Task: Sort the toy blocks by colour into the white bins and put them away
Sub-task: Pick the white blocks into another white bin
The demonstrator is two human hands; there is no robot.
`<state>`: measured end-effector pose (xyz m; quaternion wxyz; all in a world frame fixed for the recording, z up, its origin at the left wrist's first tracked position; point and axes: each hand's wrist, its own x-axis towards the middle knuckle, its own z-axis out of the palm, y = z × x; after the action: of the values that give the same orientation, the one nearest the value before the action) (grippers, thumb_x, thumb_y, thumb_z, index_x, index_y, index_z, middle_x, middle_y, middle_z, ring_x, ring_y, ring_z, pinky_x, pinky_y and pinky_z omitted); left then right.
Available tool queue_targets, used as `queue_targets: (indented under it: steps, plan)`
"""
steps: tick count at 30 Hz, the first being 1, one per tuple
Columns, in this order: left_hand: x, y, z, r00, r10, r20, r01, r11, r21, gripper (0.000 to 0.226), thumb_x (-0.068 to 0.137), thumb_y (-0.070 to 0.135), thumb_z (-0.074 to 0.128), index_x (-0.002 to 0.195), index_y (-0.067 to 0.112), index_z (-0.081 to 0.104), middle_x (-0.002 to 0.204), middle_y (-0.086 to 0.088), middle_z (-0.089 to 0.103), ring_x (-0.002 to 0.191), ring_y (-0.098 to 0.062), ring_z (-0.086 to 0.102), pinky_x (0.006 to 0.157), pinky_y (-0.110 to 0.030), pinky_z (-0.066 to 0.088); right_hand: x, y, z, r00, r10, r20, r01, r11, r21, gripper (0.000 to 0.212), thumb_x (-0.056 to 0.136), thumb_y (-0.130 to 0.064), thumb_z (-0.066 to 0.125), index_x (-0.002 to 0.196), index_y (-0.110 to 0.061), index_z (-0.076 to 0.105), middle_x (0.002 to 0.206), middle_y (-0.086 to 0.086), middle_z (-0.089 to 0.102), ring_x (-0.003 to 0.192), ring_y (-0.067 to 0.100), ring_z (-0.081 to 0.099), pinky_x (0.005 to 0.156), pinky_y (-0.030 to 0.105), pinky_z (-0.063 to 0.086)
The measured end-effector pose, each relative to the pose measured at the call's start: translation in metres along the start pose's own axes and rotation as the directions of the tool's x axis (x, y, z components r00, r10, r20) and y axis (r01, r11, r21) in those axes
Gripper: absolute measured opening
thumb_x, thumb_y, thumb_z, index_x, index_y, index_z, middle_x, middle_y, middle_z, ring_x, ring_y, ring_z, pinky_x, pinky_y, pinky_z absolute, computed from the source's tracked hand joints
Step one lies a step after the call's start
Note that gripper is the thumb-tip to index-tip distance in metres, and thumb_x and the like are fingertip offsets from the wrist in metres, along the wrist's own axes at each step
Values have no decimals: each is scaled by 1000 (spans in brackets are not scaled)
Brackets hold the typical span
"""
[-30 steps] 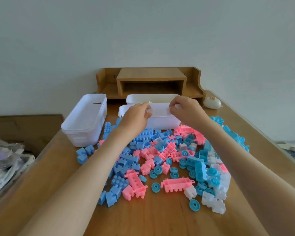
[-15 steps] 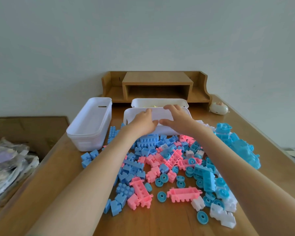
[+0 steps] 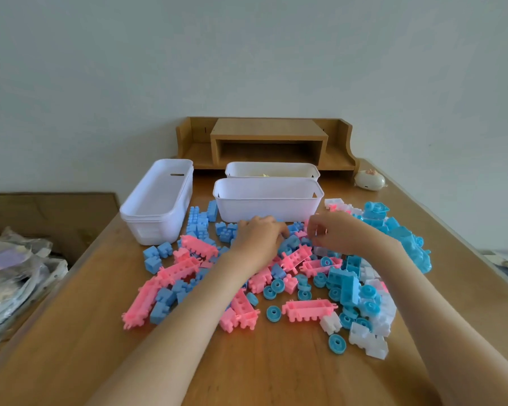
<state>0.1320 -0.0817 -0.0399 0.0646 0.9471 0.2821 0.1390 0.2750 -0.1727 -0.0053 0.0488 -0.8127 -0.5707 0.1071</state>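
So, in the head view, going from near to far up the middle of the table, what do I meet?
Pile of blocks → front bin → back bin → wooden shelf → wall.

Left hand point(image 3: 258, 238), right hand point(image 3: 335, 232) among blocks point(image 3: 308, 310), before bin point(image 3: 264, 206).

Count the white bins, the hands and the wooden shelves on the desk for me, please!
White bins: 3 (left bin, near bin, far bin)
Hands: 2 (left hand, right hand)
Wooden shelf: 1
Total: 6
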Motion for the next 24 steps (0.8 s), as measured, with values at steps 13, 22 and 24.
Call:
queue_targets:
  steps: [13, 22, 24]
  plan:
    - [-2, -8, 6, 993, -69, -98, 71, 997, 15, 30, 98, 16, 46, 117, 35, 59, 117, 9, 58, 115, -17, 43, 92, -36, 20, 6, 11, 16, 995, -71, -63, 76, 993, 85, 20, 90, -18, 59, 109, -23, 57, 101, -4, 60, 86, 12, 59, 79, 22, 52]
    - [-7, -6, 5, 985, -90, -144, 85, 996, -39, 12, 97, 23, 47, 103, 27, 56, 110, 8, 64, 109, -16, 47, 84, -33, 17, 8, 14, 21, 954, -18, -299, 72, 983, 170, 32, 99, -12, 38, 125, -26, 51, 129, -1, 54, 111, 15, 56, 85, 20, 48]
    - [-7, -3, 6, 988, -70, -141, 67, 997, -31, 14, 98, 18, 45, 104, 26, 55, 107, 7, 63, 107, -17, 47, 85, -32, 18, 10, 14, 24, 948, -17, -316, 79, 980, 182, 34, 100, -13, 35, 127, -26, 50, 133, -1, 53, 112, 16, 56, 85, 20, 49]
